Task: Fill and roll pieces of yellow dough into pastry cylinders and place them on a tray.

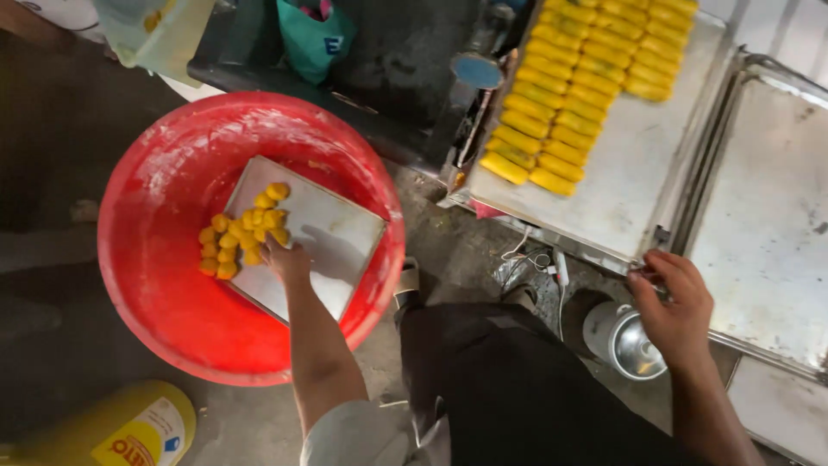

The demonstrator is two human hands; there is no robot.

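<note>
My left hand (285,257) reaches down into a big red plastic tub (164,285) and rests on a pile of small yellow dough pieces (237,231). The pieces lie on a floured metal tray (336,233) that leans inside the tub. Whether the fingers hold any piece is hidden. My right hand (677,306) grips the near edge of a large steel tray (630,164) on the table. That tray carries rows of long yellow rolls (578,86) at its far end.
A second bare steel tray (768,224) lies to the right. A small metal bowl (634,345) sits below the table by my dark-trousered leg. A yellow container (129,427) stands at lower left; a teal bag (315,39) hangs at the top.
</note>
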